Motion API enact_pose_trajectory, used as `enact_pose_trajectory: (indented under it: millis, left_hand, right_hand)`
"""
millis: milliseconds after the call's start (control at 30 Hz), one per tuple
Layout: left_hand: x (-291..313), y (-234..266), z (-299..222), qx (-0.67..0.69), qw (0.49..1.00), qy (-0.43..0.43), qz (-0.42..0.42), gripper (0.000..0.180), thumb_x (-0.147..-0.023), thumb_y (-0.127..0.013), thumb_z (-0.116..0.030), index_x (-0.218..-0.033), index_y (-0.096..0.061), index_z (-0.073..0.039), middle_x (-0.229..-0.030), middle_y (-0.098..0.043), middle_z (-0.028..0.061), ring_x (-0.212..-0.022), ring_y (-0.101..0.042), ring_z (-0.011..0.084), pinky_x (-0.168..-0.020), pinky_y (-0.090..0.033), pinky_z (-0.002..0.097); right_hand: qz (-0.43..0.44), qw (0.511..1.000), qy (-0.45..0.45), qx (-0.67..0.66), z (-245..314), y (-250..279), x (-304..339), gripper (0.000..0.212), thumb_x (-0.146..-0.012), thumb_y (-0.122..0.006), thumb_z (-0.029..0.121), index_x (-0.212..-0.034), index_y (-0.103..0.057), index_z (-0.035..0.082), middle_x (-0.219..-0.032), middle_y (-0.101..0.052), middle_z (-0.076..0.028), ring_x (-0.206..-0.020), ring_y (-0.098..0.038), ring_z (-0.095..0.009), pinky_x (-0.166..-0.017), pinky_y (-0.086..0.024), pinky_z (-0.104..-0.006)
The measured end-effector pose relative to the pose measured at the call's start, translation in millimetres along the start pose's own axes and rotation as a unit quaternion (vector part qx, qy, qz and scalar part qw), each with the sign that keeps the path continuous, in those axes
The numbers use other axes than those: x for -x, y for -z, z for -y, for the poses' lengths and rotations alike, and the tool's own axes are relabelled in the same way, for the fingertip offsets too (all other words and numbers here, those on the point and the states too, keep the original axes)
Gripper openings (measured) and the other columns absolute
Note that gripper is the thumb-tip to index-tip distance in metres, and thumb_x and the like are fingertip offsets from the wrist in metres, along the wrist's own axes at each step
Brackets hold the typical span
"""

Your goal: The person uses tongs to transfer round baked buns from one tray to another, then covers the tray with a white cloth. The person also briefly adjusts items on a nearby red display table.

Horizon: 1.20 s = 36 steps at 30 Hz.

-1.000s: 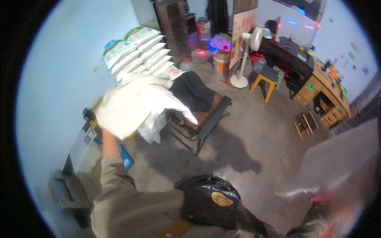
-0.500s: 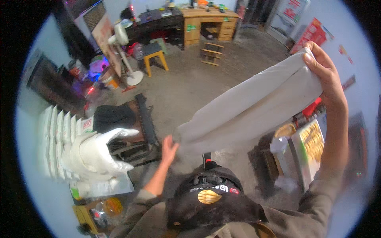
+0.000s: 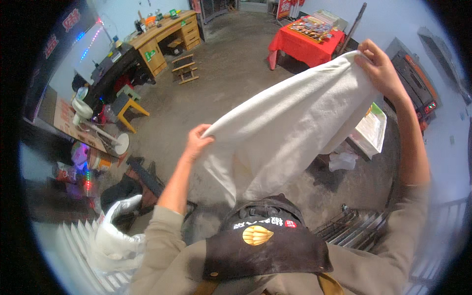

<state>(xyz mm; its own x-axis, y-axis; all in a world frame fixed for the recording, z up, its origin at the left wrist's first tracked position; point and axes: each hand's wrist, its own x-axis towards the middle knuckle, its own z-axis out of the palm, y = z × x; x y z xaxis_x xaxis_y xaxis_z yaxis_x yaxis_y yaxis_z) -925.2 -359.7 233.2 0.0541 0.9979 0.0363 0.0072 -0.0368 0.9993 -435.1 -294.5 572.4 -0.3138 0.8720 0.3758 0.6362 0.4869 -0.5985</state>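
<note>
Left hand (image 3: 197, 141) pinches limp, creased white cloth (image 3: 290, 118) at nine o'clock. Right hand (image 3: 378, 70) pinches its gathered edge at two.

Floor (image 3: 231, 66) grey, patchy. Pale bluish wall (image 3: 445, 147) at right. Upper left: wooden desk (image 3: 169, 30) adjoining dark desk (image 3: 120, 57); yellow-legged stool (image 3: 124, 103) nearby; small coloured lights (image 3: 91, 41) glowing. Upper right: red-draped table (image 3: 299, 48).

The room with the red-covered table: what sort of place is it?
Maybe a small food workshop or bakery: there's an oven-like machine, a stack of white sacks, and a dark apron with a golden pastry-like picture.
</note>
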Motion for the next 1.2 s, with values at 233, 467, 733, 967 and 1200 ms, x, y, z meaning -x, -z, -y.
enact_pose_trajectory:
  millis: [233, 467, 733, 967, 1200]
  left_hand:
    - [-49.1, -8.1, -101.6, -0.294, 0.932, 0.100, 0.186, 0.052, -0.075, -0.081, -0.027, -0.117, -0.070, 0.002, -0.109, -0.072, 0.0081, -0.096, -0.066, 0.0186, -0.086, -0.051, 0.0364]
    - [-44.6, -89.4, -126.1, -0.507, 0.821, 0.127, 0.231, 0.059, -0.071, -0.079, -0.020, -0.126, -0.067, -0.004, -0.119, -0.072, 0.0149, -0.107, -0.067, 0.0260, -0.098, -0.051, 0.0400]
    - [-45.6, -364.6, -151.1, -0.153, 0.909, -0.080, 0.380, 0.089, -0.064, -0.089, -0.029, -0.143, -0.053, -0.008, -0.146, -0.052, 0.0140, -0.136, -0.050, 0.0262, -0.112, -0.042, 0.0415]
    - [-71.1, -420.3, -135.1, -0.206, 0.873, 0.006, 0.442, 0.022, -0.076, -0.074, -0.004, -0.097, -0.072, 0.000, -0.093, -0.065, 0.0038, -0.094, -0.061, 0.0130, -0.084, -0.049, 0.0311]
    - [-77.9, -450.1, -113.8, -0.185, 0.912, -0.192, 0.312, 0.014, -0.082, -0.061, 0.004, -0.093, -0.068, 0.002, -0.093, -0.064, 0.0096, -0.090, -0.061, 0.0238, -0.081, -0.049, 0.0335]
  right_hand:
    - [-0.024, 0.986, 0.043, 0.162, -76.8, 45.1, 48.3, 0.011, -0.102, -0.058, 0.008, -0.111, -0.055, 0.002, -0.106, -0.068, -0.017, -0.099, -0.067, -0.029, -0.087, -0.053, -0.0398]
    - [0.057, 0.979, 0.059, -0.187, -96.4, 71.1, 132.1, 0.017, -0.092, -0.061, -0.001, -0.109, -0.057, 0.002, -0.099, -0.059, -0.004, -0.092, -0.058, -0.011, -0.083, -0.049, -0.0276]
    - [0.161, 0.935, 0.042, -0.314, -112.6, 22.8, 163.6, 0.015, -0.096, -0.063, 0.009, -0.107, -0.055, 0.001, -0.088, -0.066, -0.017, -0.087, -0.069, -0.025, -0.078, -0.052, -0.0394]
    - [0.158, 0.840, -0.254, -0.452, -185.3, 17.8, 198.7, 0.019, -0.096, -0.067, 0.014, -0.107, -0.061, 0.000, -0.096, -0.070, -0.010, -0.090, -0.067, -0.015, -0.078, -0.053, -0.0311]
    - [0.280, 0.773, -0.320, -0.471, -205.2, 7.9, 241.3, 0.054, -0.085, -0.085, 0.023, -0.129, -0.061, 0.002, -0.104, -0.065, -0.004, -0.095, -0.060, -0.013, -0.083, -0.052, -0.0284]
